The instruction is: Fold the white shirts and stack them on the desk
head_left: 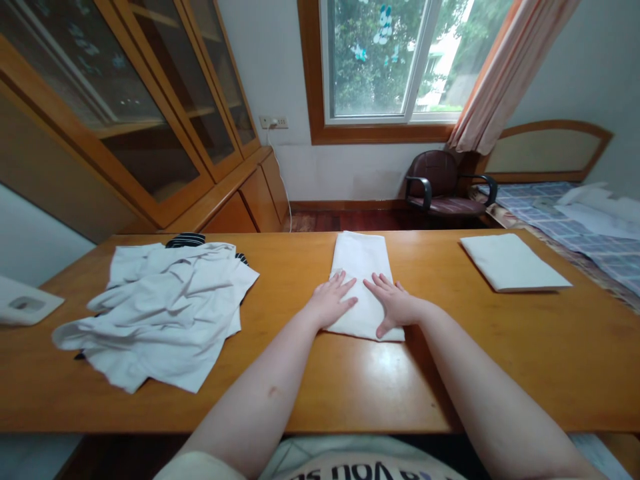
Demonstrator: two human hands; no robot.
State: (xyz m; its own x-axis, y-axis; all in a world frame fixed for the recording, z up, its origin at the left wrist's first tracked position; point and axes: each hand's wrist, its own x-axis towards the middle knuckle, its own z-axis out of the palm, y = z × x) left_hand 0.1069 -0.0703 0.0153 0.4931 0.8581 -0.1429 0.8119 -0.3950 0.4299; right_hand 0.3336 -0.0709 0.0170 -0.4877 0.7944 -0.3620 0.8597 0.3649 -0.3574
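A white cloth point(361, 257), folded into a long narrow rectangle, lies flat on the wooden table in front of me. My left hand point(333, 300) rests on its left edge with the fingers spread. On the right side of the same cloth lies my right hand point(393, 301), its fingers also spread and the thumb pointing toward me. Neither hand grips anything. To the left, a loose heap of crumpled white cloth point(170, 307) is spread out, with black striped fabric point(185, 240) showing from under its far edge.
The wooden table point(290, 280) spans the view. On its right lies a flat, folded white piece point(515, 262). A white object point(25, 300) juts in at the left edge. Beyond the table stand an armchair point(440, 180), a bed point(575, 213) and a glass-door cabinet point(150, 133).
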